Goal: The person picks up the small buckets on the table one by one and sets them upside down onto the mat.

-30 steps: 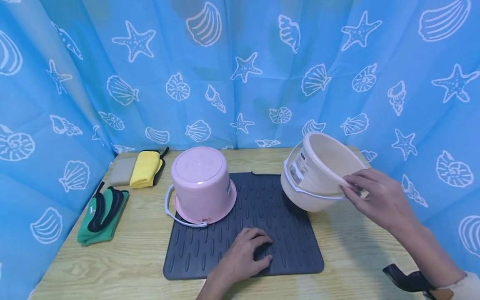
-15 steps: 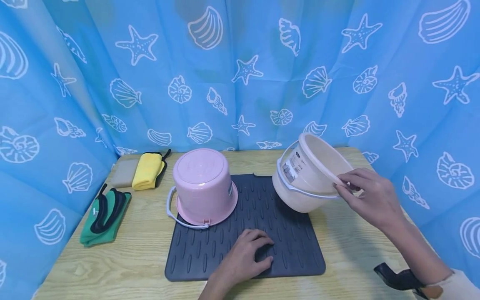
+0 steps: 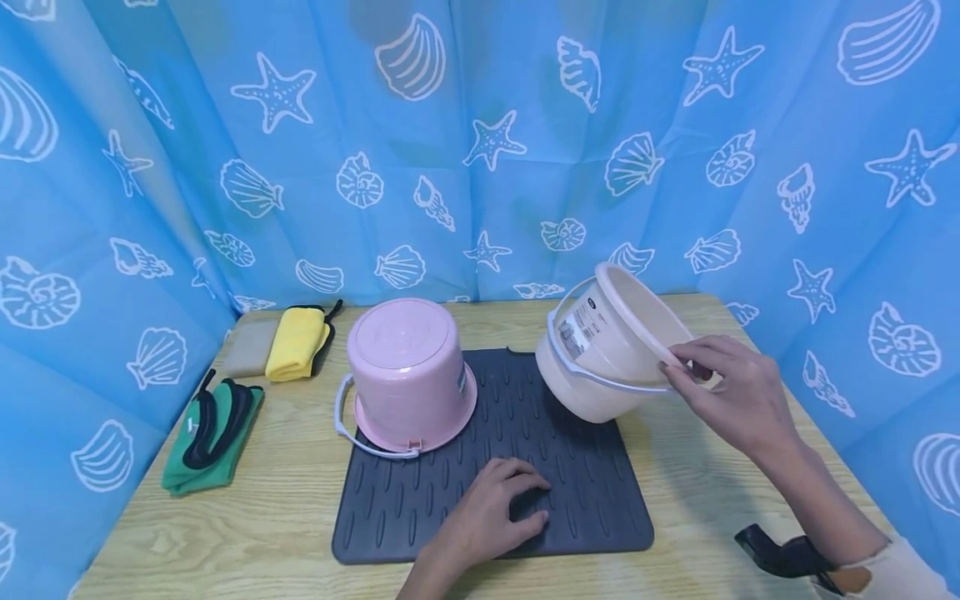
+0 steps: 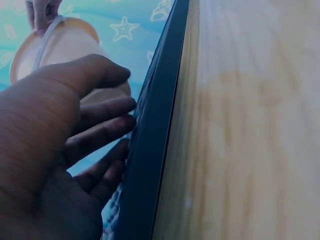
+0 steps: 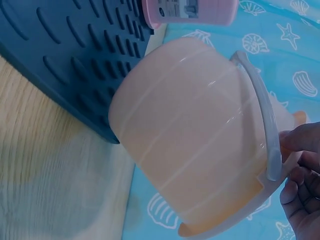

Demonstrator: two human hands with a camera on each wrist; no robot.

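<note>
My right hand (image 3: 731,392) pinches the rim of a cream bucket (image 3: 592,358) between thumb and fingers. The bucket is tilted, its mouth facing up and right, low over the right side of a dark ribbed mat (image 3: 480,517). Its pale handle (image 5: 265,115) hangs against the side, and a label faces the back left. My left hand (image 3: 491,508) rests on the front of the mat with relaxed, slightly bent fingers and nothing in them. Upside down on the mat's left part stands a pink bucket (image 3: 405,375), its handle lying at the front left.
On the left of the wooden table (image 3: 285,467) lie a folded green cloth (image 3: 213,433) with black straps, a folded yellow cloth (image 3: 296,343) and a grey-beige folded cloth (image 3: 250,348). A blue shell-patterned curtain (image 3: 480,167) closes off the back and sides.
My right hand has moved left, carrying the tilted cream bucket further over the mat. The left hand stays on the mat, and the pink bucket and cloths stay put.
</note>
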